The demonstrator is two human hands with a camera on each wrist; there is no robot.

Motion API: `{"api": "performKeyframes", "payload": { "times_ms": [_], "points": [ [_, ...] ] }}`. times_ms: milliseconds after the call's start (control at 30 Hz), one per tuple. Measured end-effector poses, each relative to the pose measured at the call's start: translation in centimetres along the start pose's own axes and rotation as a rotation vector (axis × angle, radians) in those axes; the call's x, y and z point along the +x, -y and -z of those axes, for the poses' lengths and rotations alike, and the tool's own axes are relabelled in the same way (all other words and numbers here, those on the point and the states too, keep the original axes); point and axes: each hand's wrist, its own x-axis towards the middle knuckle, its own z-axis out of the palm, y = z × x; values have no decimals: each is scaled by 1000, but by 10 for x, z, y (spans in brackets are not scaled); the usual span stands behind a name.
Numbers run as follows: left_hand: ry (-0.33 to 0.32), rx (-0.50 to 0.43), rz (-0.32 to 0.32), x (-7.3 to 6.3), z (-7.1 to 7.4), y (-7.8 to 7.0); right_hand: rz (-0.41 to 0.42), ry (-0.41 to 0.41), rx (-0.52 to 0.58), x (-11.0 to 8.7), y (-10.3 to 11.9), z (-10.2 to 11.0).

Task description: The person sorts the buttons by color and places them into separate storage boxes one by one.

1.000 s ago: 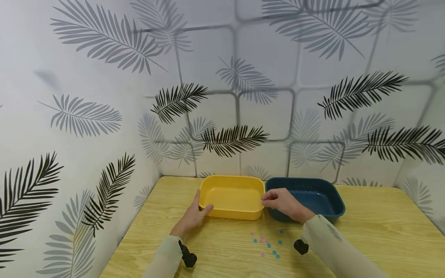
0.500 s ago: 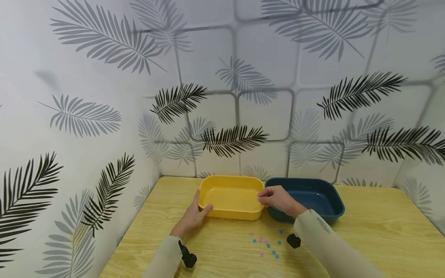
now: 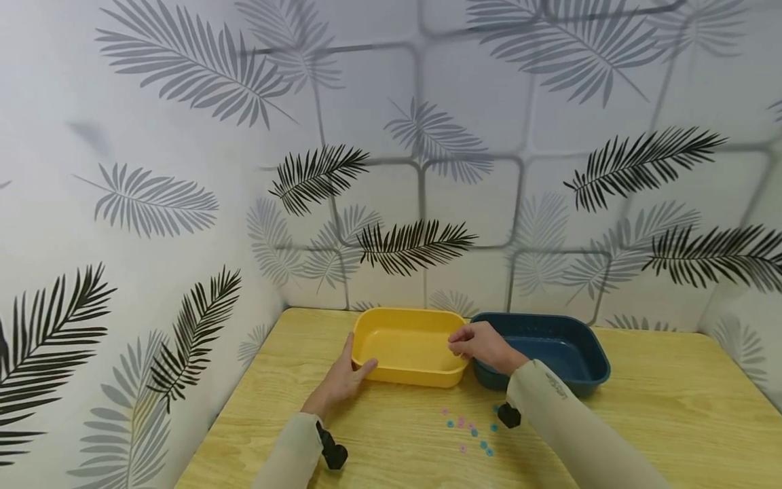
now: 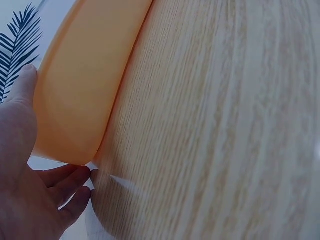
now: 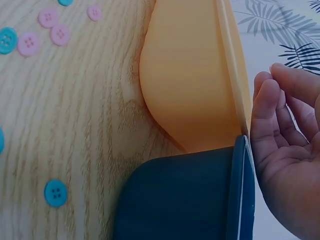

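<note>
My left hand (image 3: 344, 379) holds the near left corner of a yellow plastic basin (image 3: 403, 372), thumb over the front rim and fingers along the left end. In the left wrist view its curled fingers (image 4: 75, 192) lie by the basin's lower corner. My right hand (image 3: 479, 345) is over the basin's right rim, thumb and fingertips brought together; I cannot tell whether something small is between them. In the right wrist view that hand (image 5: 290, 125) is beyond both rims. A dark blue basin (image 3: 552, 346) stands at the yellow one's right, partly behind the right hand and forearm.
Several small pink buttons (image 5: 60, 35) and blue buttons (image 5: 55, 193) lie scattered on the wood-grain table (image 3: 678, 387) in front of the basins. A leaf-patterned wall (image 3: 391, 197) rises right behind the basins. Another wall (image 3: 153, 292) borders the left side.
My right hand has shifted a little left and slightly up, from the gap between the basins to over the yellow basin's right side. The left hand keeps its place on the yellow basin.
</note>
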Motion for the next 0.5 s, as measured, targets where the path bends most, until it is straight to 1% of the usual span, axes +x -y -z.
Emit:
{"api": "performKeyframes", "payload": {
  "times_ms": [100, 233, 300, 500],
  "points": [
    [4, -4, -7, 0, -1, 1, -17, 2, 10, 3, -1, -1],
    [5, -4, 14, 1, -3, 4, -44, 10, 19, 7, -1, -2],
    [0, -3, 11, 1, -3, 6, -47, 10, 22, 8, -1, -2],
    [-3, 10, 1, 2, -2, 3, -61, 2, 30, 10, 3, -1]
  ]
}}
